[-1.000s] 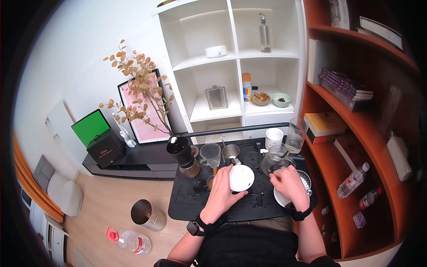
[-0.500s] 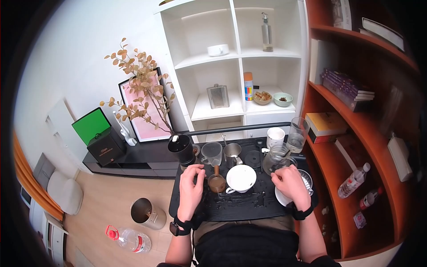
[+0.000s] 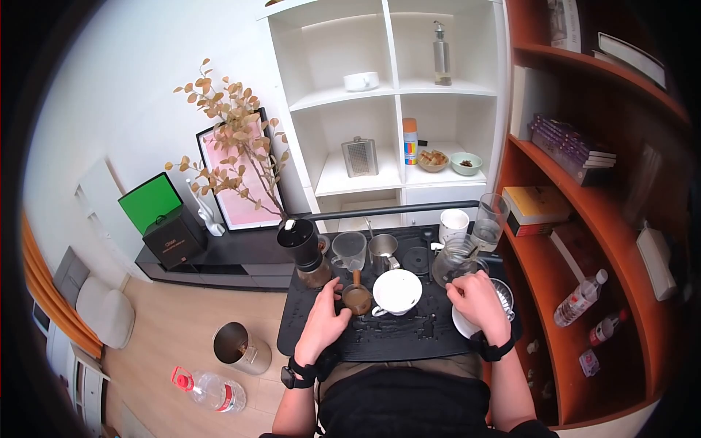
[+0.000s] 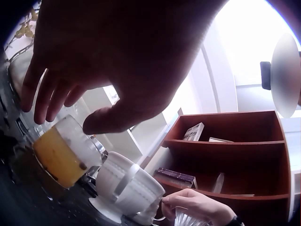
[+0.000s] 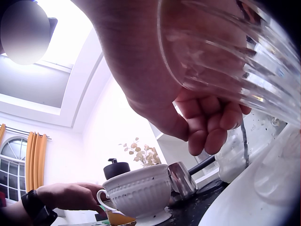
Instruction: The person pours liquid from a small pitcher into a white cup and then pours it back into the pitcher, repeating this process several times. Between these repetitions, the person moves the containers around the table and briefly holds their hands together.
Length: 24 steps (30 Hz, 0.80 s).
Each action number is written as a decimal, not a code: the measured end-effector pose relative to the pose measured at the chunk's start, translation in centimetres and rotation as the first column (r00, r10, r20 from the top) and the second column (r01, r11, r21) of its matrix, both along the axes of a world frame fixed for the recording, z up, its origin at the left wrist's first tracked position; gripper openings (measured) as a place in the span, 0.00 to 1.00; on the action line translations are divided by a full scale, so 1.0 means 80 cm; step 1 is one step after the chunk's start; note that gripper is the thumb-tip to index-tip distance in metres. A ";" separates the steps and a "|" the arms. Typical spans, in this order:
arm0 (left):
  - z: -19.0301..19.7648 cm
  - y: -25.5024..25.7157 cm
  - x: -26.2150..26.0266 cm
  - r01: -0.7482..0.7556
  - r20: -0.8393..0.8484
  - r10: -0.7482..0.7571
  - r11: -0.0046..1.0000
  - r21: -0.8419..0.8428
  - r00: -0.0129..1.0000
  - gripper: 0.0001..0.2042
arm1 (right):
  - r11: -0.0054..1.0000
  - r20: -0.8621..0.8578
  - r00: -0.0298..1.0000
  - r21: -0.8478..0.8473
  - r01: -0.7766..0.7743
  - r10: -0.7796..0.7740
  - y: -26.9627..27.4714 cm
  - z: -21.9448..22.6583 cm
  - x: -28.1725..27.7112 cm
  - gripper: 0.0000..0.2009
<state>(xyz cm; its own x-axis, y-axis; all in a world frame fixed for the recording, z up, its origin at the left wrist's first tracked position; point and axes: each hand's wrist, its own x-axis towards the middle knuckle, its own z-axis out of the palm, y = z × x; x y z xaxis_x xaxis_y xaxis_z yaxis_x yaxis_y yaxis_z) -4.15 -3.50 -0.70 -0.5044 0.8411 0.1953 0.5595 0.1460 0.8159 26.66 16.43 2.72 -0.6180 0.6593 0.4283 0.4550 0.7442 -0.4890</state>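
Observation:
My left hand is spread beside a small glass of brown liquid with a wooden handle. In the left wrist view, the thumb and fingers hang over that glass, with no clear contact visible. The white cup stands upright on the black tray, its handle towards the lower left. Loosely curled, my right hand is near the glass jug, which has a thin stick in it. Nothing is visibly held there. A ribbed clear glass partly covers this hand in the right wrist view.
A black grinder, clear cup, metal pitcher, white mug and tall glass line the tray's back. A white saucer lies below my right hand. Left on the floor are a metal bin and plastic bottle.
The white cup was in my left hand and now stands on the tray. That hand let go, moved left, then came in beside the small glass. My right hand has hardly moved.

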 end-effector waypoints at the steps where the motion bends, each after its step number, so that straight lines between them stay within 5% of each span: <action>1: 0.001 0.001 0.002 0.026 -0.042 -0.028 0.999 -0.042 0.999 0.37 | 1.000 -0.004 1.000 -0.001 -0.002 0.002 0.000 0.000 0.000 0.17; 3: -0.004 0.005 0.004 0.052 -0.093 -0.057 0.997 -0.062 0.994 0.46 | 1.000 0.004 1.000 0.000 -0.002 0.002 0.002 -0.002 0.000 0.17; 7: -0.021 0.013 0.000 0.075 -0.164 -0.081 0.996 -0.042 0.983 0.46 | 1.000 -0.001 1.000 0.009 0.001 -0.001 0.001 -0.002 0.000 0.16; 24: -0.004 0.018 -0.009 0.015 -0.107 -0.011 0.999 0.043 0.994 0.31 | 0.999 -0.002 1.000 0.032 0.003 -0.003 0.003 -0.005 0.001 0.17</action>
<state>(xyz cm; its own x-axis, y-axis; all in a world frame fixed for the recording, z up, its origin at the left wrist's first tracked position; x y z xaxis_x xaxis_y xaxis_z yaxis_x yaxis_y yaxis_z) -4.86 -2.05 -1.04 -0.4679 0.8370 0.2837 0.6450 0.1040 0.7571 26.72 16.69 2.35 -0.6151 0.6472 0.4503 0.4566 0.7580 -0.4657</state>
